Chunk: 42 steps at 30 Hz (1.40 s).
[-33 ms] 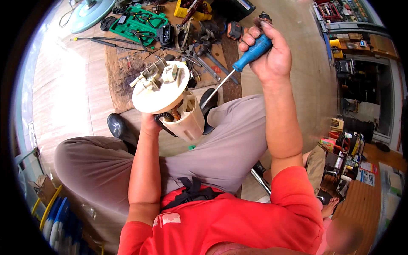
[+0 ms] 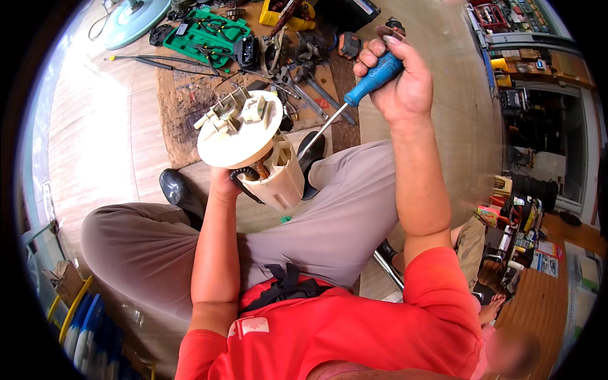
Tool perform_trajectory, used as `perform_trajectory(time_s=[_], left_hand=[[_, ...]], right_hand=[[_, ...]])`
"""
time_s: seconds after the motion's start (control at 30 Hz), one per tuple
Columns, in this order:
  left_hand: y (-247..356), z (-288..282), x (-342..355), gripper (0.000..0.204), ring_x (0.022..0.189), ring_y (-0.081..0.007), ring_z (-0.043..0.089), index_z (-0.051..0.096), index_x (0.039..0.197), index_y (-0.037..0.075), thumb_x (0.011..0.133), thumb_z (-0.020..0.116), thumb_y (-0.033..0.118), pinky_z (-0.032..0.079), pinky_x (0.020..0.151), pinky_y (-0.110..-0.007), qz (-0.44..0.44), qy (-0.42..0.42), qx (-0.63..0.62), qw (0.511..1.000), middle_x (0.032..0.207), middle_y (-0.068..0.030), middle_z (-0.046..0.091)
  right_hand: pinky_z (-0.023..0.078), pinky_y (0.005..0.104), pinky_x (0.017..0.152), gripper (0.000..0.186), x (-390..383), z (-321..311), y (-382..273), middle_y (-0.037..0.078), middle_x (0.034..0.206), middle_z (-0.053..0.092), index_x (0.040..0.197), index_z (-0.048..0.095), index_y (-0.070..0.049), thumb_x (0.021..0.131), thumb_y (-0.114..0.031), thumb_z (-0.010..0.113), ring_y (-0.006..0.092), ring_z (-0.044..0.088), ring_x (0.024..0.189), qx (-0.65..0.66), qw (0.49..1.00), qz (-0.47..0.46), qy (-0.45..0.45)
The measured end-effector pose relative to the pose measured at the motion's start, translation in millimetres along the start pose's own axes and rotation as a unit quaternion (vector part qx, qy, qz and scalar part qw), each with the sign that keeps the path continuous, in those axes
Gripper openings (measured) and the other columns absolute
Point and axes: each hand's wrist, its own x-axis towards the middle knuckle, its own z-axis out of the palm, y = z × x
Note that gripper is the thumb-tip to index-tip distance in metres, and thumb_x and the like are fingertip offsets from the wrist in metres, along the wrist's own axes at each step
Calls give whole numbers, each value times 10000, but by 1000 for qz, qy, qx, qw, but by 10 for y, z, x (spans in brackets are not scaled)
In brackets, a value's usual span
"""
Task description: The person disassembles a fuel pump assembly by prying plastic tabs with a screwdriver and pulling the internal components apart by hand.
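Observation:
My left hand (image 2: 223,185) grips a fuel pump module (image 2: 278,183) from the near side; its fingers are mostly hidden behind the part. The module has a round cream flange (image 2: 237,142) with moulded connectors on top, a pale plastic body below, and a black corrugated hose (image 2: 244,172) at the side. My right hand (image 2: 405,82) is raised to the right, closed around a screwdriver's blue handle (image 2: 377,77). The metal shank (image 2: 323,132) slants down and left. Its tip is near the module's right side; whether they touch, I cannot tell.
Beyond the module lies a stained board (image 2: 180,120) with wrenches (image 2: 310,98) and dark parts. A green tool case (image 2: 206,38) and a yellow bin (image 2: 288,14) are farther back. Another person's hand (image 2: 492,309) shows at the lower right, beside a crowded wooden bench (image 2: 538,304).
My right hand and the screwdriver have shifted very slightly left. The module and my left hand look unmoved.

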Motion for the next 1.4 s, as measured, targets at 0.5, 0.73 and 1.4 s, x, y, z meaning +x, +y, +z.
perform_trajectory(time_s=[0.5, 0.73, 1.4], left_hand=[[60, 347, -23, 434, 1123, -240, 629, 554, 1308, -54, 921, 591, 140, 504, 959, -363, -54, 37, 14, 998, 1264, -139, 634], [108, 500, 0, 482, 1148, -276, 629, 490, 1372, -51, 972, 528, 214, 516, 978, -407, -42, 49, 44, 997, 1320, -177, 595], [6, 314, 53, 436, 1169, -249, 615, 514, 1357, -33, 959, 521, 144, 495, 1002, -376, 4, 51, -49, 997, 1313, -145, 608]], right_hand=[[565, 365, 558, 195, -28, 149, 220, 90, 807, 601, 1074, 567, 16, 977, -147, 607, 195, 625, 679, -137, 989, -58, 11], [581, 362, 569, 216, -43, 172, 246, 90, 797, 605, 1058, 561, 28, 982, -167, 617, 189, 627, 656, -181, 978, -101, 30], [585, 393, 671, 199, -285, 349, 185, 113, 976, 548, 1135, 493, 34, 941, 28, 534, 195, 601, 824, -172, 959, -222, -15]])
